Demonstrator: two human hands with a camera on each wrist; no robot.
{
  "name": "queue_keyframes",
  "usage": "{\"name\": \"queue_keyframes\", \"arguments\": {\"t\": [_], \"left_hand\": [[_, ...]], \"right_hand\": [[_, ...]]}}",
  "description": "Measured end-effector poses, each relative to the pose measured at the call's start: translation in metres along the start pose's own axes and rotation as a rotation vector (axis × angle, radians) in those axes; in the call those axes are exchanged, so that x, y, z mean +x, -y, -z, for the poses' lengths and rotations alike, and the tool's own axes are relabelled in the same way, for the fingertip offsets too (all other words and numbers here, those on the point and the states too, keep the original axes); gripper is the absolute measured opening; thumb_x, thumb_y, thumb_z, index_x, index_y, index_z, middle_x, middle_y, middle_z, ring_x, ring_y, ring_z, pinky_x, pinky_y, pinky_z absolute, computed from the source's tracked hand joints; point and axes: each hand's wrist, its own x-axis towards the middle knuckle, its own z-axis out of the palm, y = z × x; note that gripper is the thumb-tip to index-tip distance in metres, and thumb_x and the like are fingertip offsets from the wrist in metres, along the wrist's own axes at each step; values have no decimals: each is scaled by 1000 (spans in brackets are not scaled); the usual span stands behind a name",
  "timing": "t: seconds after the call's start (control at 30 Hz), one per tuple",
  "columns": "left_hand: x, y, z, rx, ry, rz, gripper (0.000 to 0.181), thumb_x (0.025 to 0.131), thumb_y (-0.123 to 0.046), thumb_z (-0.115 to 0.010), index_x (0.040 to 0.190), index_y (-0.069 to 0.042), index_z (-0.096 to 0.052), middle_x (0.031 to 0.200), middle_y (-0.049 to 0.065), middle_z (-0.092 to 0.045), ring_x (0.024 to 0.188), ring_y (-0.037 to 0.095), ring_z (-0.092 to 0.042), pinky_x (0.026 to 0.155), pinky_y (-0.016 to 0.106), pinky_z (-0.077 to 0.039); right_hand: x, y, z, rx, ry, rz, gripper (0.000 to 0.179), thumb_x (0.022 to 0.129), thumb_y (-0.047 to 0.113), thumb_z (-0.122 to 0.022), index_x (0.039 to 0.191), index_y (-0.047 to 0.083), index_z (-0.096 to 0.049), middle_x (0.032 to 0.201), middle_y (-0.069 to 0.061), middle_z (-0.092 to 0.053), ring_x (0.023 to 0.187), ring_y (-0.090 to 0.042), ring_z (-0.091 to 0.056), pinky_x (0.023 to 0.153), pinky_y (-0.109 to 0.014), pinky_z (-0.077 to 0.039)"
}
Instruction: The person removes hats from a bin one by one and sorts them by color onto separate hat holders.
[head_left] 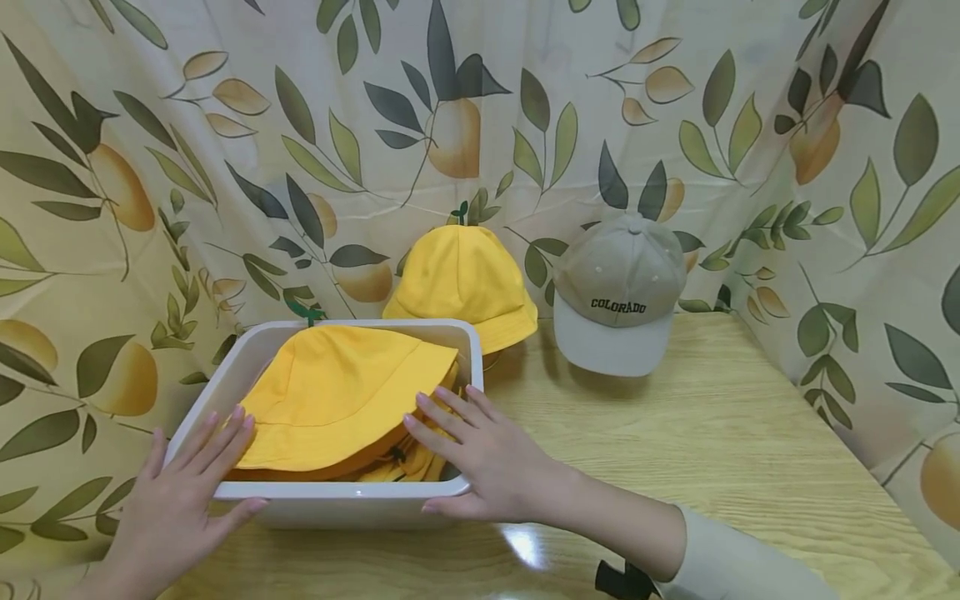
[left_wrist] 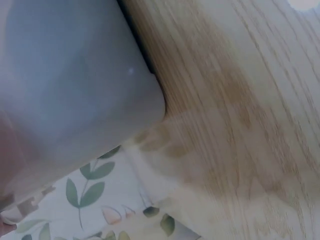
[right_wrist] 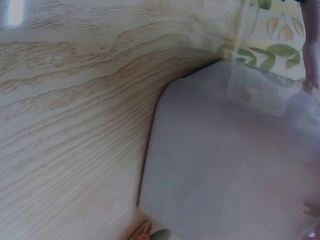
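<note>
A white plastic bin (head_left: 360, 508) stands on the table, filled with yellow bucket hats. The top yellow bucket hat (head_left: 330, 392) lies tilted, its brim toward the front and right, a green sprout at its crown. My left hand (head_left: 183, 492) rests at the bin's front left corner, straight fingers reaching over the rim to the hat's brim, thumb at the front wall. At the front right corner is my right hand (head_left: 487, 458), fingers extended over the rim beside the brim, thumb low at the front. In both wrist views the bin's outer wall (left_wrist: 75, 75) (right_wrist: 225, 160) fills much of the picture.
Behind the bin, another yellow bucket hat (head_left: 461, 283) sits raised on a stand. To its right is a grey-beige cap (head_left: 622, 292) lettered COLORADO. A leaf-and-fruit patterned curtain (head_left: 525, 100) surrounds the wood-grain table (head_left: 735, 433) at the back and sides.
</note>
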Motion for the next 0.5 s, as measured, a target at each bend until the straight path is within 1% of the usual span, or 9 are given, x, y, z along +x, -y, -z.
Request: {"name": "queue_keyframes", "arguments": {"t": [0.1, 0.23, 0.3, 0.37, 0.47, 0.5], "left_hand": [[2, -5, -1, -3, -8, 3, 80, 86, -70, -40, 148, -20, -33, 155, -11, -21, 145, 7, -10, 113, 58, 0], [4, -11, -4, 7, -3, 9, 80, 86, -70, -39, 149, -21, -32, 155, -11, -20, 145, 8, -9, 114, 58, 0], [6, -14, -6, 15, -24, 5, 80, 87, -71, -36, 149, -21, -32, 155, -10, -21, 145, 9, -10, 113, 58, -1], [7, -17, -8, 21, -38, 3, 79, 87, -72, -32, 149, -21, -31, 155, -9, -22, 145, 10, -11, 113, 59, -1], [10, -22, -9, 12, -41, 5, 79, 88, -72, -32, 148, -21, -32, 155, -7, -24, 145, 11, -11, 113, 60, -1], [10, -23, -10, 14, -33, 8, 80, 87, -72, -33, 149, -21, -31, 155, -6, -23, 145, 11, -11, 113, 60, 0]], "right_hand": [[-4, -2, 2, -4, -2, 2, 83, 87, 62, -51, 150, 14, -27, 155, -11, -24, 142, -30, -23, 114, -49, -22], [-10, -5, 3, -7, -4, -4, 81, 88, 62, -50, 150, 14, -27, 155, -11, -25, 142, -30, -24, 113, -49, -23], [-12, -6, 4, -14, -2, -10, 81, 88, 62, -49, 150, 14, -28, 154, -11, -26, 142, -29, -24, 112, -49, -25], [-14, -7, 5, -12, 15, -26, 81, 88, 63, -48, 150, 15, -28, 155, -11, -25, 142, -29, -23, 112, -49, -25], [-18, -8, 8, 2, 38, -51, 81, 88, 63, -48, 150, 15, -27, 155, -10, -23, 143, -29, -21, 112, -50, -24], [-20, -9, 9, 11, 46, -57, 81, 88, 63, -47, 150, 15, -26, 156, -11, -22, 143, -30, -20, 113, -50, -23]]}}
